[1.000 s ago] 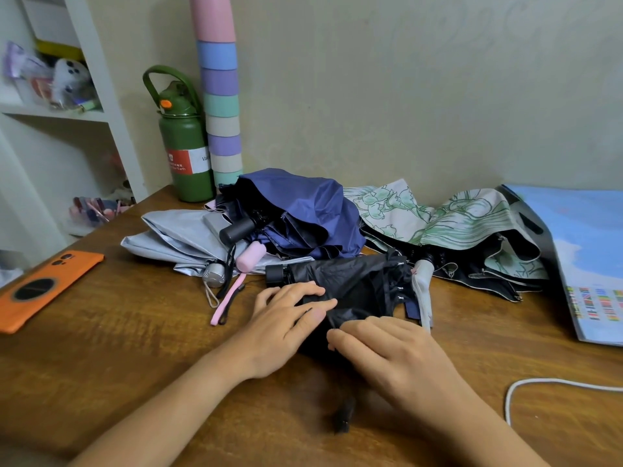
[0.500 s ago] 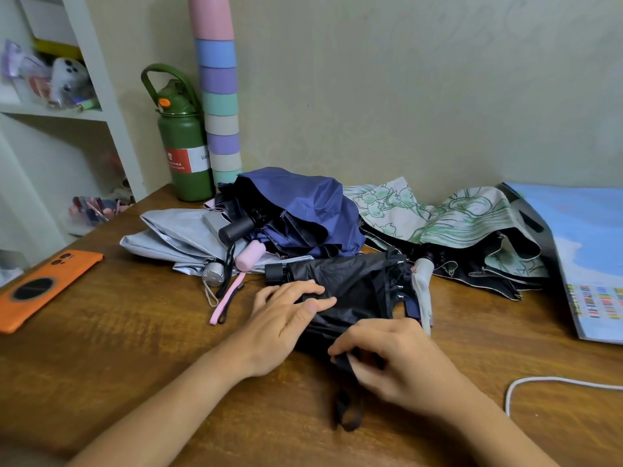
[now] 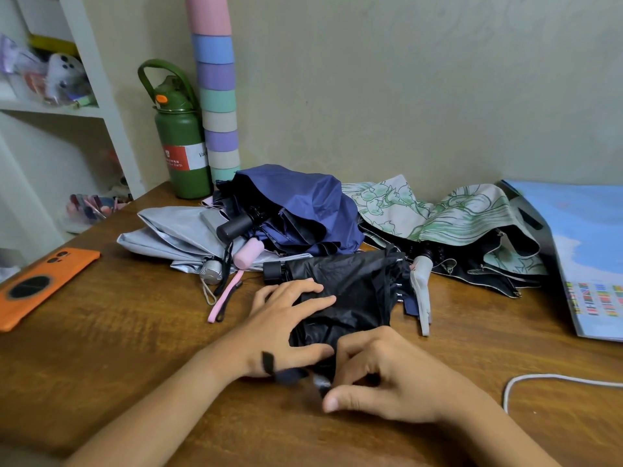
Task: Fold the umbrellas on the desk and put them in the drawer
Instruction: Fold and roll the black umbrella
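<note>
A black umbrella (image 3: 354, 288), collapsed and loosely bunched, lies on the wooden desk (image 3: 118, 332) in front of me. My left hand (image 3: 283, 328) presses flat on its left side, fingers spread and thumb along the near edge. My right hand (image 3: 394, 375) has curled fingers at the umbrella's near end and pinches its dark strap (image 3: 286, 375), which is blurred and reaches across my left wrist. Behind lie a navy umbrella (image 3: 303, 203), a grey umbrella (image 3: 175, 230) and a green-and-white flowered umbrella (image 3: 455, 217), all unfolded in a heap. No drawer is in view.
An orange phone (image 3: 40, 281) lies at the desk's left edge. A green bottle (image 3: 182, 143) and a tall stack of pastel cups (image 3: 217, 96) stand at the back left, by a white shelf (image 3: 101, 96). A blue bag (image 3: 590, 251) and a white cable (image 3: 539, 379) are on the right.
My right hand moved from the black fabric to the umbrella's near end, curled, and drew the strap left across my left wrist. My left hand stayed pressed on the umbrella.
</note>
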Motion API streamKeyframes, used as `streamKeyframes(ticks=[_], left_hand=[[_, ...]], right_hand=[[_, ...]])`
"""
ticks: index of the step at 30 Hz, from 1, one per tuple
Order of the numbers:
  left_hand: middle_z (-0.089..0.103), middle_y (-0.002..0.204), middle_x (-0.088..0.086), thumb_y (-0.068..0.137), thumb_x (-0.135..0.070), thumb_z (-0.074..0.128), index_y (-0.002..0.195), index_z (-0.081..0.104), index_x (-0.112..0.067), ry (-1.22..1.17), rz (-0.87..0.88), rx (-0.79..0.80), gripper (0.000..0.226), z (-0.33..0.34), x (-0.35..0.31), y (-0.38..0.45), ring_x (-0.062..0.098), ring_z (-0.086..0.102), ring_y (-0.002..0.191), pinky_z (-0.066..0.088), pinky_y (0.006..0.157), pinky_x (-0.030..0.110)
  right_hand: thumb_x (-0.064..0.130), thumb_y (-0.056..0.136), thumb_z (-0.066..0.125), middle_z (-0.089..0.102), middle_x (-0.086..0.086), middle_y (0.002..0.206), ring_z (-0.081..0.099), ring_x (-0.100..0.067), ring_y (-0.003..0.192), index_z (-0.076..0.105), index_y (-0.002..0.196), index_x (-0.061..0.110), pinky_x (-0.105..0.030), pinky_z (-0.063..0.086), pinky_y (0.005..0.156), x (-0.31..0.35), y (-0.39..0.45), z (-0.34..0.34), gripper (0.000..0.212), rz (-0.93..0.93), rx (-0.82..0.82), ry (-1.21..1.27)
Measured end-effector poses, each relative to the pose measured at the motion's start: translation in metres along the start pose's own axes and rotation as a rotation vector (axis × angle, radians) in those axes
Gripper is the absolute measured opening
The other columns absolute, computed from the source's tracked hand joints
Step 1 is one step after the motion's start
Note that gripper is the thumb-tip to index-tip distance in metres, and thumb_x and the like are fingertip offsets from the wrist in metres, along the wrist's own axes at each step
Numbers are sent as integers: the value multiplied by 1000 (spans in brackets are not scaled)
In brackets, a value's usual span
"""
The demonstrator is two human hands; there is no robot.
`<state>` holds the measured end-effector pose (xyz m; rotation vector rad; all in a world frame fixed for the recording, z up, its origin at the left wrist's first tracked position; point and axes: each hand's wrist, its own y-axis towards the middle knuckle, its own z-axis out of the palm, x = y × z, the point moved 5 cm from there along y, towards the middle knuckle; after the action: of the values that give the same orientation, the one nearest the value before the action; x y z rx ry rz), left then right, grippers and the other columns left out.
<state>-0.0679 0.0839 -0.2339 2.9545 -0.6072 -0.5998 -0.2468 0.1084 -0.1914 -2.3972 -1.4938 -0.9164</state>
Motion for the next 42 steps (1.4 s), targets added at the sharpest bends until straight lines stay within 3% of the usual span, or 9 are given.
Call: streamKeyframes(ticks=[7, 13, 17, 21, 25, 31, 35, 37, 42], left_hand=[[10, 158, -28, 81, -81, 52, 154, 25, -53, 55, 30, -19, 83, 0, -4, -2, -11, -7, 146, -2, 125, 41], [14, 157, -27, 79, -82, 55, 154, 30, -53, 47, 23, -4, 84, -4, -7, -2, -13, -12, 145, -5, 126, 41], [21, 157, -27, 80, -85, 51, 153, 31, -52, 61, 23, 23, 83, -3, -6, -2, -8, -1, 150, -5, 125, 44], [27, 158, -27, 85, -88, 32, 153, 34, -51, 9, 5, 50, 78, -6, -7, -4, -15, 0, 148, -6, 126, 42], [38, 152, -29, 89, -85, 8, 149, 43, -47, -75, 1, -8, 79, -9, -4, -4, -21, 10, 143, -7, 124, 37], [61, 132, -26, 103, -61, 7, 130, 61, -37, -138, -16, -112, 65, -16, -5, 0, -15, 39, 132, 10, 120, 34], [72, 106, -19, 109, -37, 34, 108, 73, -27, -230, 65, -405, 40, -42, -4, 12, -4, 60, 107, 36, 100, 18], [70, 100, -16, 106, -24, 50, 100, 73, -24, -153, 56, -529, 24, -60, -3, 26, -1, 62, 99, 33, 89, 8], [62, 116, -12, 96, -51, 62, 122, 66, -32, 83, -146, -114, 33, -49, 15, 71, 9, 59, 111, 48, 93, 35]], right_hand=[[43, 111, 37, 75, 3, 95, 65, -16, 68, 79, 104, 20, -36, 53, 76, -4, 7, -15, 48, 105, -37, 188], [28, 102, 61, 75, 9, 91, 66, -7, 81, 81, 100, 28, -27, 50, 78, -35, 48, -78, 20, 201, -386, -140], [37, 93, 72, 71, 5, 101, 62, -12, 92, 77, 109, 26, -37, 51, 88, -78, 87, -90, 20, 318, -226, -405], [52, 75, 86, 58, 4, 115, 57, -19, 109, 56, 129, 27, -31, 44, 89, -99, 104, -81, 66, 531, 155, -421], [49, 65, 93, 59, -6, 117, 57, -28, 104, 36, 123, 18, -41, 49, 92, -105, 104, -78, 87, 583, 76, -389], [44, 67, 93, 59, -6, 112, 59, -28, 99, 28, 118, 20, -43, 49, 90, -104, 91, -79, 86, 602, 49, -342], [44, 68, 93, 63, -11, 111, 61, -33, 100, 29, 115, 18, -47, 51, 92, -112, 88, -68, 84, 603, -2, -361], [43, 70, 92, 64, -13, 110, 62, -35, 99, 29, 116, 15, -47, 52, 90, -111, 89, -65, 83, 592, -12, -387], [46, 69, 90, 63, -11, 115, 62, -35, 105, 33, 117, 15, -47, 50, 91, -109, 84, -61, 81, 578, -71, -420]])
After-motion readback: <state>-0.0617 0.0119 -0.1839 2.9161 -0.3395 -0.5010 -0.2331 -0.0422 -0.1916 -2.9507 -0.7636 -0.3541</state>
